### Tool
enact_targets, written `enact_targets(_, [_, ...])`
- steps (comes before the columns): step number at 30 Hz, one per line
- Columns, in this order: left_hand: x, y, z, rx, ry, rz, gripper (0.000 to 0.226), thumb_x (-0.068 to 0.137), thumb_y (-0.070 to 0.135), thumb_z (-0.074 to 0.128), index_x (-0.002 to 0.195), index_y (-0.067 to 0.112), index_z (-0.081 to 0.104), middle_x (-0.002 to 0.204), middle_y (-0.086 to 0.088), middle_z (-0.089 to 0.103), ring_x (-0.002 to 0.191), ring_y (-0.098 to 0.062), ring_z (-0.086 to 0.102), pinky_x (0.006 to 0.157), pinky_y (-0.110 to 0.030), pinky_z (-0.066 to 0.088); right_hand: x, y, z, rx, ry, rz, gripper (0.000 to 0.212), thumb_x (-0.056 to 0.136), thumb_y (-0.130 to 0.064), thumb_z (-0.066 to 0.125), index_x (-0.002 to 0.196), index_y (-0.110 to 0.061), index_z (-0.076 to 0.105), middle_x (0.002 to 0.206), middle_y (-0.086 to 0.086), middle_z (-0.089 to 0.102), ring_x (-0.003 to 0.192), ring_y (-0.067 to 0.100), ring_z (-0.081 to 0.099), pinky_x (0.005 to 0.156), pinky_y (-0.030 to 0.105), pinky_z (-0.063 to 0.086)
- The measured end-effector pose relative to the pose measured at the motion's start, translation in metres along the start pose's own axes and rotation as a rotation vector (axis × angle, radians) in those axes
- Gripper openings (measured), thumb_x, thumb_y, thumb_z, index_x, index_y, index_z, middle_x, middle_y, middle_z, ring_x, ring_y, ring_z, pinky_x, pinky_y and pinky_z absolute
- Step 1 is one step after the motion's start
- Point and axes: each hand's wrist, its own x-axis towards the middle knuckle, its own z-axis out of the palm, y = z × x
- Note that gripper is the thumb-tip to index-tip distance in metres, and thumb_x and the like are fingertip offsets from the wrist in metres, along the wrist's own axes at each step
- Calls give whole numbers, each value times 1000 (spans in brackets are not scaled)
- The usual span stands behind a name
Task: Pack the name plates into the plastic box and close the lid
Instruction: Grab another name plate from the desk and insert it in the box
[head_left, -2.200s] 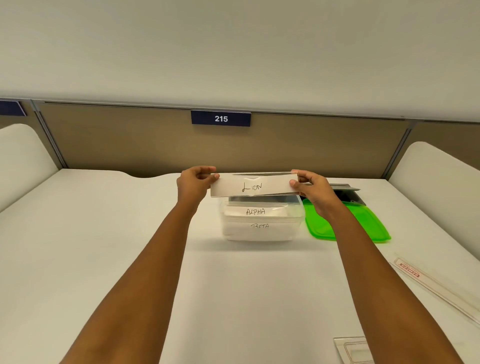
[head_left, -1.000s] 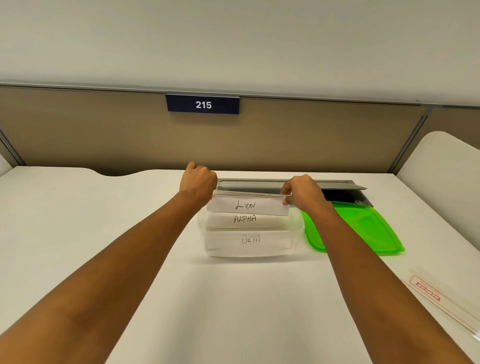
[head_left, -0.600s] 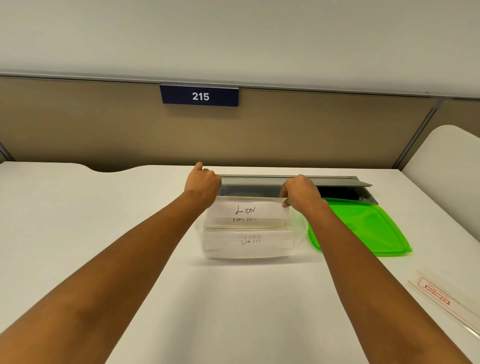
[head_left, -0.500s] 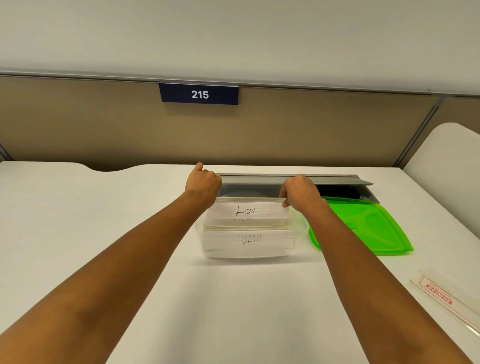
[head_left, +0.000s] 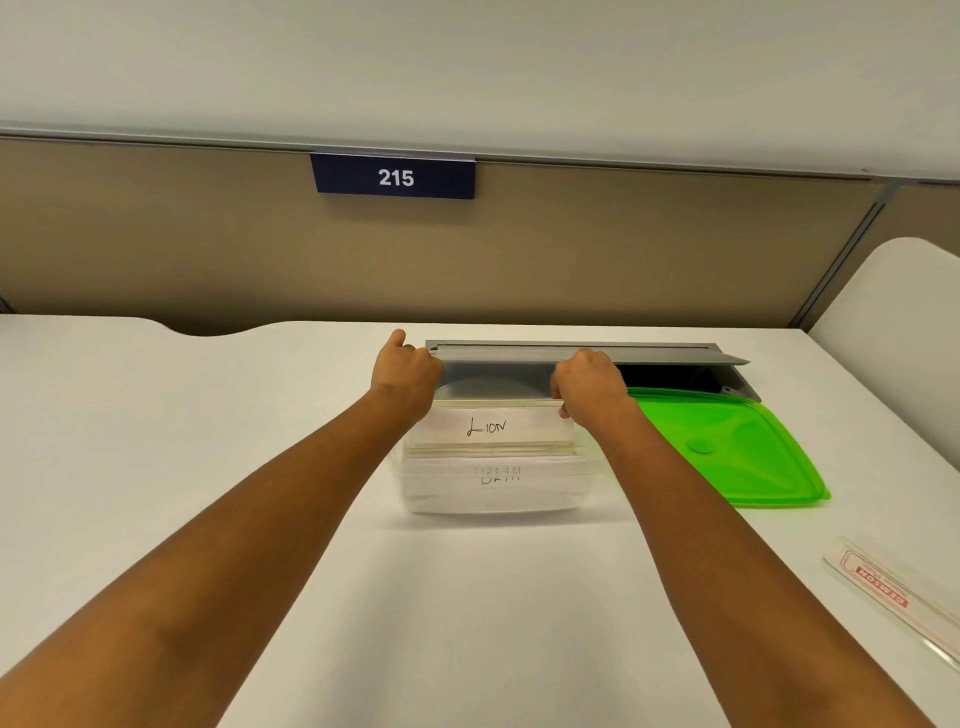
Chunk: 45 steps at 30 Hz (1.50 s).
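Observation:
A clear plastic box (head_left: 498, 499) stands open on the white desk. Inside it a name plate marked LION (head_left: 493, 427) sits tilted above other white name plates (head_left: 496, 475), whose writing shows blurred through the front wall. My left hand (head_left: 408, 371) grips the LION plate's left end. My right hand (head_left: 589, 382) pinches its right end at the top edge. The green lid (head_left: 727, 447) lies flat on the desk just right of the box.
A grey cable tray (head_left: 649, 358) with its flap raised lies behind the box and lid. A long clear plate with a red label (head_left: 883, 590) rests at the desk's right edge. A partition with a 215 sign (head_left: 395, 176) stands behind.
Both hands have lowered the LION plate from above the box down into it, over the ALPHA plate, which is now covered. My view has moved closer.

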Motion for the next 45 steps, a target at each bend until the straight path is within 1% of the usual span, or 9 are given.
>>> enact_targets(11, [-5,5,-1,1,6,-34,25,95,17,53,117,10,60,117,-7,67,113,-23,60,113,-35,24,-5,0,4,-100,21,-62,29,94,-18,54,122,-11,61,124,13,63,120,27,53,102,33,40])
enact_targets(14, [-8,7,-3,-47,47,-67,24,93,14,53,115,10,61,115,-8,67,111,-23,61,111,-35,27,-7,0,6,-76,51,-57,29,93,-12,54,120,-11,62,120,13,64,117,28,54,100,34,41])
enact_targets(17, [-11,10,-6,-109,105,-66,22,92,5,51,111,7,62,109,-8,69,101,-24,65,106,-34,30,-9,-1,7,-34,71,-54,29,92,-7,54,119,-10,63,119,13,65,115,29,57,98,34,44])
enact_targets(19, [-13,12,-6,-127,117,-59,22,92,3,49,110,7,62,106,-9,69,97,-24,66,106,-33,30,-9,-1,8,-15,80,-54,30,92,-4,52,119,-11,63,119,13,65,114,29,58,98,34,44])
enact_targets(26, [-19,15,-1,-143,135,-73,22,93,1,46,106,7,63,103,-9,71,96,-25,66,104,-33,32,-12,-2,8,33,105,-42,33,93,-1,49,122,-10,62,120,15,64,116,31,56,98,34,43])
enact_targets(31, [-23,17,3,-235,160,-98,25,96,7,46,114,5,62,110,-12,69,100,-26,65,100,-32,38,-18,-3,8,98,103,-21,32,93,-6,50,124,-10,59,121,16,62,115,33,56,95,37,46])
enact_targets(35, [-32,14,0,-306,179,-115,28,96,5,44,115,5,63,111,-13,68,102,-28,64,93,-31,46,-28,-1,5,183,117,-5,32,93,-6,47,123,-8,59,123,15,60,112,36,58,92,39,48])
enact_targets(41, [-58,8,-7,-398,220,-150,32,100,15,39,125,10,58,116,-11,67,105,-28,63,88,-33,48,-56,5,-7,233,83,-4,33,100,-20,40,125,-6,56,129,16,57,117,35,55,93,39,46])
enact_targets(45, [-83,8,-9,-426,201,-169,33,102,22,36,118,8,61,115,-11,68,103,-30,64,85,-34,48,-81,4,-12,238,78,5,32,100,-19,36,123,-7,56,127,16,58,116,34,55,91,39,47])
